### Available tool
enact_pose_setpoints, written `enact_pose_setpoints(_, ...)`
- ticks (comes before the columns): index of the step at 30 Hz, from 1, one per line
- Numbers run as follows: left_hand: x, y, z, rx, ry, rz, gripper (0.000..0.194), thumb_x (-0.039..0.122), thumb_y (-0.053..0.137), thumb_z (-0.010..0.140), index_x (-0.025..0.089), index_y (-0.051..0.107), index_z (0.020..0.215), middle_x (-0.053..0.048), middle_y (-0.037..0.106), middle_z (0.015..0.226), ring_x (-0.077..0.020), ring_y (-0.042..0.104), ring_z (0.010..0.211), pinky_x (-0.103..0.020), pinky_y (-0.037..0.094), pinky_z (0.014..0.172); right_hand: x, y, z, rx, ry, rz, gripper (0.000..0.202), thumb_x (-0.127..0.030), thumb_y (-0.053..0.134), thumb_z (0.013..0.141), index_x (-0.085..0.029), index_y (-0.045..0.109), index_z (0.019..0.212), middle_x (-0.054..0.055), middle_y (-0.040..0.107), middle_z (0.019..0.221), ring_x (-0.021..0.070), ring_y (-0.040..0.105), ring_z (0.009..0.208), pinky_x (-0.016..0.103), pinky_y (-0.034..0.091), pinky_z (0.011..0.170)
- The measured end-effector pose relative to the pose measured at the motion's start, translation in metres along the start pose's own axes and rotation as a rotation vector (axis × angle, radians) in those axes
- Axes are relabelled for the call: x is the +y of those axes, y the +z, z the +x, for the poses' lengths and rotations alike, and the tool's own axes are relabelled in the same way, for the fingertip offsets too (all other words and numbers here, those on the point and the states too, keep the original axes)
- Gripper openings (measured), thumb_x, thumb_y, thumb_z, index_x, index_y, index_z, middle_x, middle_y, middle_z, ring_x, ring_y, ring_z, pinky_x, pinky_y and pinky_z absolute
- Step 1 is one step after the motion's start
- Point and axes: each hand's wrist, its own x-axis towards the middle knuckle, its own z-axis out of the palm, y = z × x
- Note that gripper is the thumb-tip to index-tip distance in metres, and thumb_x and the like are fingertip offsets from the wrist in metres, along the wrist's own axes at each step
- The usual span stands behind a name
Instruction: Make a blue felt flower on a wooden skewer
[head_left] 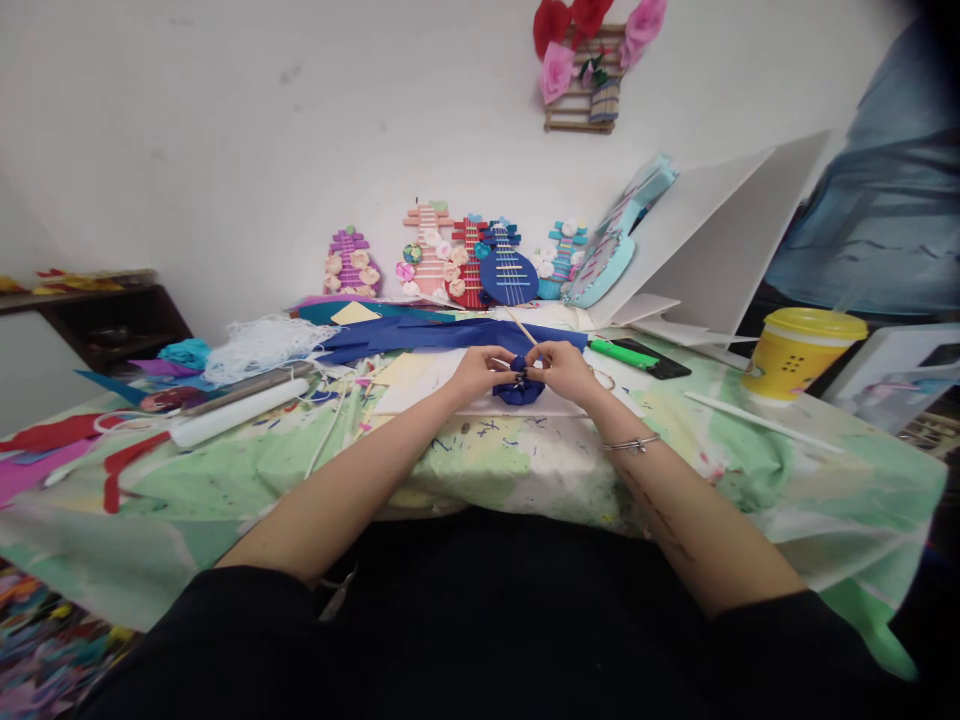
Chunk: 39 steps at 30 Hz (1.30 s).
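A dark blue crumpled flower-like piece is held between both hands, just above a white sheet on the table. My left hand pinches its left side, fingers closed. From the right, my right hand grips it with closed fingers. A thin light stick slants up and left behind my right hand; whether the hand holds it I cannot tell. Behind the hands lie dark blue strips.
Small decorated instruments, including a blue one, lean on the wall. At the right are a yellow cup, a green cutter and a white stick. White strings and a white roll lie left.
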Motion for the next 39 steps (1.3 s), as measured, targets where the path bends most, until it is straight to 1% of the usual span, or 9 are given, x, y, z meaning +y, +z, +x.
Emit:
enact_pose_setpoints(7,-0.004,-0.001,0.002,0.12,-0.06,0.003,0.024,0.016,0.081,0.052,0.011,0.067,0.07,-0.004,0.069,0.066,-0.0151,0.064,0.065,-0.028,0.05,0.067,-0.004,-0.001,-0.002,-0.008,0.053,0.02,0.017,-0.027,0.064,0.065,-0.016,0.072,0.076,-0.001,0.058,0.064,0.0121,0.045,0.06,0.026,0.034,0.062)
enact_pose_setpoints(10,-0.006,-0.002,0.002,0.018,-0.077,0.013,0.021,0.016,0.081,0.053,0.01,0.067,0.067,-0.003,0.068,0.065,-0.0131,0.062,0.061,-0.026,0.047,0.064,-0.004,-0.001,-0.002,-0.039,0.058,0.03,0.018,-0.026,0.063,0.066,-0.016,0.072,0.076,-0.001,0.059,0.064,0.0119,0.045,0.059,0.026,0.034,0.06)
enact_pose_setpoints(13,-0.007,-0.002,0.002,-0.088,-0.091,0.029,0.019,0.018,0.08,0.056,0.01,0.068,0.069,-0.003,0.068,0.064,-0.0121,0.059,0.06,-0.025,0.045,0.063,-0.004,-0.001,-0.002,-0.081,0.031,0.049,0.017,-0.022,0.061,0.065,-0.015,0.073,0.076,0.001,0.062,0.07,0.0117,0.046,0.06,0.026,0.035,0.062)
enact_pose_setpoints(15,-0.008,-0.002,0.002,-0.079,-0.083,0.016,0.02,0.018,0.08,0.056,0.01,0.068,0.069,-0.002,0.067,0.063,-0.0117,0.058,0.059,-0.025,0.043,0.062,-0.004,-0.001,-0.002,-0.113,0.03,0.055,0.017,-0.02,0.061,0.064,-0.015,0.073,0.075,0.001,0.062,0.07,0.012,0.046,0.061,0.027,0.036,0.062)
enact_pose_setpoints(19,-0.009,-0.003,0.003,-0.059,-0.052,-0.093,0.03,0.024,0.085,0.054,0.01,0.065,0.071,-0.002,0.067,0.068,-0.012,0.06,0.063,-0.025,0.044,0.065,-0.005,0.0,-0.002,-0.159,0.084,0.083,0.02,-0.021,0.061,0.062,-0.015,0.072,0.077,-0.001,0.055,0.06,0.0124,0.045,0.058,0.027,0.034,0.059)
enact_pose_setpoints(23,-0.007,-0.003,0.004,-0.072,-0.052,-0.194,0.039,0.03,0.088,0.052,0.011,0.062,0.074,-0.002,0.067,0.071,-0.0117,0.061,0.065,-0.025,0.044,0.067,-0.003,0.001,-0.002,-0.12,0.111,0.142,0.023,-0.024,0.061,0.062,-0.015,0.072,0.081,-0.003,0.05,0.055,0.0119,0.043,0.056,0.027,0.034,0.057)
enact_pose_setpoints(30,-0.007,-0.003,0.006,-0.052,-0.081,-0.215,0.039,0.029,0.087,0.056,0.011,0.059,0.076,-0.002,0.067,0.068,-0.0102,0.059,0.059,-0.023,0.042,0.061,0.005,0.003,0.003,-0.026,0.083,0.16,0.024,-0.029,0.06,0.063,-0.015,0.072,0.078,-0.001,0.056,0.06,0.0126,0.046,0.057,0.027,0.035,0.057)
enact_pose_setpoints(36,-0.007,0.0,0.008,-0.029,0.002,-0.044,0.023,0.017,0.075,0.065,0.014,0.054,0.073,0.003,0.061,0.063,-0.0087,0.056,0.059,-0.022,0.042,0.063,0.006,0.003,0.003,0.065,-0.091,0.064,0.011,-0.025,0.06,0.065,-0.017,0.067,0.066,0.004,0.068,0.084,0.0136,0.052,0.067,0.028,0.04,0.067)
enact_pose_setpoints(39,-0.004,0.0,0.007,0.029,0.061,0.102,0.016,0.014,0.069,0.067,0.015,0.054,0.072,0.005,0.058,0.061,-0.0087,0.054,0.058,-0.022,0.041,0.061,0.005,0.003,0.002,0.08,-0.113,0.003,0.007,-0.022,0.061,0.065,-0.017,0.067,0.065,0.004,0.069,0.085,0.0137,0.053,0.067,0.029,0.041,0.069)
